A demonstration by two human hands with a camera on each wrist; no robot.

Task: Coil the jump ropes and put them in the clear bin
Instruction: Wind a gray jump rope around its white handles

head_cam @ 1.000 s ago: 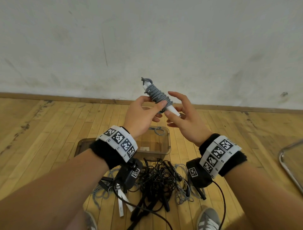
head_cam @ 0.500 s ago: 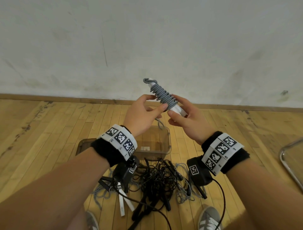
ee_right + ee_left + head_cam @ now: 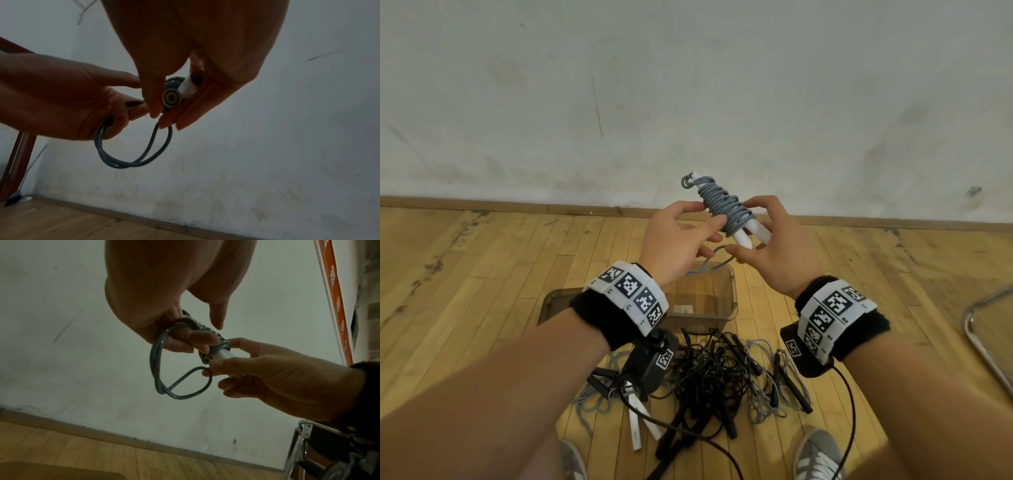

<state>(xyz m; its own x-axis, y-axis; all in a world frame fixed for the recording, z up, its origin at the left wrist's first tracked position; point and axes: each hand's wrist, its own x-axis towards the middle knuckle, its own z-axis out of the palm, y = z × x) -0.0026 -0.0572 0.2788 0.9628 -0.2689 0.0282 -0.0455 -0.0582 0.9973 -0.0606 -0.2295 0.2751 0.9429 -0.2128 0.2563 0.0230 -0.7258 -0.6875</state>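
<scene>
Bridging both hands' grip, the gray jump rope [image 3: 726, 208] sits between fingertips.

A scuffed white wall [image 3: 688, 85] meets a worn wooden plank floor [image 3: 465, 274] along a brown baseboard [image 3: 517, 207].

The left hand [image 3: 674, 240] and its wristband cover the clear bin's [image 3: 726, 308] left part. The small white thing [image 3: 684, 309] inside it is too small to name. A metal frame [image 3: 983, 335] (a chair, perhaps) runs off the right edge. Both shoes [image 3: 816, 455] are cut off below.
</scene>
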